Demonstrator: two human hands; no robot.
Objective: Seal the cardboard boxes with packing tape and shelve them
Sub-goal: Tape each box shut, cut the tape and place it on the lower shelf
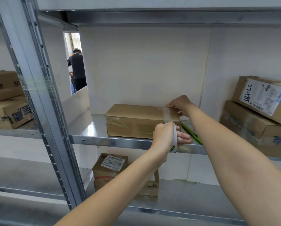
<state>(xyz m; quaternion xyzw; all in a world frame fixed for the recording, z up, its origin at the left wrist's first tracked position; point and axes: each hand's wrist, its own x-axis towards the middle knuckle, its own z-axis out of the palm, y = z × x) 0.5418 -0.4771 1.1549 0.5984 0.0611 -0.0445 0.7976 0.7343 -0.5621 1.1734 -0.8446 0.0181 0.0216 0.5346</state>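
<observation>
A flat brown cardboard box (133,119) lies on the middle metal shelf (90,139), with clear tape on its front face. My left hand (165,137) grips a roll of clear packing tape (174,141) at the box's front right corner. A strip of tape (168,115) runs from the roll up over the box's right end. My right hand (180,104) pinches the strip's far end at the box's top back right edge.
A green utility knife (192,133) lies on the shelf right of the box. Stacked labelled boxes (258,108) stand at the right, others (7,101) on the left bay. A small labelled box (110,170) sits on the lower shelf. A person (77,69) stands behind the rack. A steel upright (38,79) crosses the left.
</observation>
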